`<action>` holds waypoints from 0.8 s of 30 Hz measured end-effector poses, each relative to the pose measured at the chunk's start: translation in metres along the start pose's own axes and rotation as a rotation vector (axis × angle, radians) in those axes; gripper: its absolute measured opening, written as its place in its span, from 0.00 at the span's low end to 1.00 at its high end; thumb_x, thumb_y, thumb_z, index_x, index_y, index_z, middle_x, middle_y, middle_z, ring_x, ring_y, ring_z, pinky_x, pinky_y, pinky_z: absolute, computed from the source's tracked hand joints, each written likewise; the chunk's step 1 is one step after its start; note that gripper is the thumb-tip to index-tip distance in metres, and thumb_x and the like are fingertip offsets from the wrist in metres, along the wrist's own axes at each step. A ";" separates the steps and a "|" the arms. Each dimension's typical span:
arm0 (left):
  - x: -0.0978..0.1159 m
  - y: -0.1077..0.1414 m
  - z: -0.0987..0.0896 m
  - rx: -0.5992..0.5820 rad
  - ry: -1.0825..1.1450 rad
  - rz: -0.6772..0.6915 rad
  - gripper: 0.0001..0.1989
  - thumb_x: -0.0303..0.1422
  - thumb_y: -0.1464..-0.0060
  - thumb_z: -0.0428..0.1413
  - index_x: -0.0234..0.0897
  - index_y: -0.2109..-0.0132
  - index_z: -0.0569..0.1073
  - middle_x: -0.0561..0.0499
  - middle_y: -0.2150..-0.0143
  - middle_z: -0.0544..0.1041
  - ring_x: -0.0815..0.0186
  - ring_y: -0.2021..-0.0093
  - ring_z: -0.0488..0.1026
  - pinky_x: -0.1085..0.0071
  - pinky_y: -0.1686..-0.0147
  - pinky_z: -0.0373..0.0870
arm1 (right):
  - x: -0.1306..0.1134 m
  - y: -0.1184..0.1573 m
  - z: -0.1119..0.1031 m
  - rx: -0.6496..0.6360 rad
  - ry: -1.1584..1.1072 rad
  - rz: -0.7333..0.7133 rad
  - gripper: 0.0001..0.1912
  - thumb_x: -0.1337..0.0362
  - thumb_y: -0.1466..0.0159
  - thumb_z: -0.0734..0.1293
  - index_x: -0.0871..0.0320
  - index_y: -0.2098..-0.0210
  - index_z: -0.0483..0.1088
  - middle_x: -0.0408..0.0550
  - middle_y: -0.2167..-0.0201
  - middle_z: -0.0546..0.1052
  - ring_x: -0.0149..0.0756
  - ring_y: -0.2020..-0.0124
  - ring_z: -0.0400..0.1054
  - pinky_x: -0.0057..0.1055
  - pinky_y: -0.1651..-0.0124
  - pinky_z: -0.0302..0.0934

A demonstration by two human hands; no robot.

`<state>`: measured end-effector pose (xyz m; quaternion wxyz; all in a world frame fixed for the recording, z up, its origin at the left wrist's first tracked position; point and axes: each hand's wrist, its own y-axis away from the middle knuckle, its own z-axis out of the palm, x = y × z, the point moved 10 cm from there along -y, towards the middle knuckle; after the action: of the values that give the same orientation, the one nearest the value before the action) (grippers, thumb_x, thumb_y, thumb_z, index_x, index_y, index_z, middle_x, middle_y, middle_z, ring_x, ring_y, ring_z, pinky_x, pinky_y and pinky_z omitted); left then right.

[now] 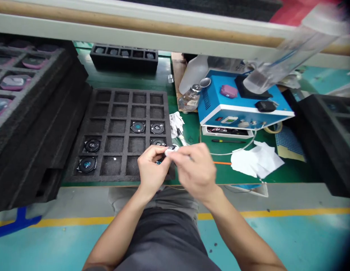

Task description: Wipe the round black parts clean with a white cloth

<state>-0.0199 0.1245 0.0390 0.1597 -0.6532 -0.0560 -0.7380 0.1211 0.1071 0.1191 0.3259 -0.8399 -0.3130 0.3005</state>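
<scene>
Dark grey cloth [163, 244], soft and creased, covers the torso nearest the head-worn view I monitor from afar, as two bare hands meet over a smooth green worktop [228, 175]. On my feed, the left hand [153, 165] pinches a small white piece [171, 149] with a dark patch, held above the near right corner of a charcoal foam tray [117, 127]. Fingertips of the right hand [196, 167] are at the same piece; blur keeps me from telling whether they grip it. Square pockets, matte and coarse, line the tray, and round black discs [87, 164] rest in several. Thick foam slabs [50, 109] rise at the left; at the right stand a clear bottle [189, 101] and a boxy blue unit [239, 104], with thin, creased white sheets [258, 158] lying nearby
</scene>
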 end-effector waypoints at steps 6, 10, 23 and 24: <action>-0.001 0.001 -0.002 0.011 0.016 -0.008 0.05 0.25 0.52 0.67 0.35 0.66 0.81 0.49 0.65 0.80 0.67 0.61 0.80 0.74 0.59 0.79 | 0.039 0.009 0.009 0.015 0.079 0.136 0.13 0.73 0.31 0.64 0.55 0.59 0.80 0.49 0.68 0.78 0.39 0.65 0.67 0.36 0.63 0.65; 0.003 0.002 -0.001 0.010 -0.037 0.020 0.04 0.26 0.51 0.66 0.35 0.66 0.81 0.48 0.64 0.80 0.66 0.61 0.80 0.73 0.60 0.79 | 0.028 0.009 -0.008 0.064 0.008 0.177 0.12 0.73 0.33 0.67 0.54 0.55 0.79 0.49 0.67 0.78 0.39 0.64 0.68 0.37 0.61 0.65; 0.006 0.004 -0.001 0.001 -0.035 0.043 0.04 0.25 0.51 0.66 0.36 0.66 0.80 0.49 0.65 0.80 0.67 0.62 0.80 0.74 0.62 0.79 | 0.036 0.019 0.003 0.113 -0.083 0.301 0.11 0.70 0.32 0.67 0.51 0.56 0.80 0.47 0.68 0.77 0.39 0.65 0.70 0.39 0.62 0.65; 0.006 0.004 -0.001 0.000 -0.040 0.046 0.04 0.25 0.50 0.66 0.36 0.66 0.80 0.49 0.65 0.80 0.67 0.63 0.80 0.75 0.62 0.79 | 0.030 0.017 -0.002 0.129 -0.087 0.291 0.12 0.70 0.33 0.67 0.50 0.55 0.80 0.47 0.68 0.77 0.39 0.65 0.70 0.39 0.62 0.65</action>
<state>-0.0201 0.1198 0.0441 0.1755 -0.6691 -0.0440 -0.7209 0.1471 0.1178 0.0985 0.3182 -0.8400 -0.1821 0.4001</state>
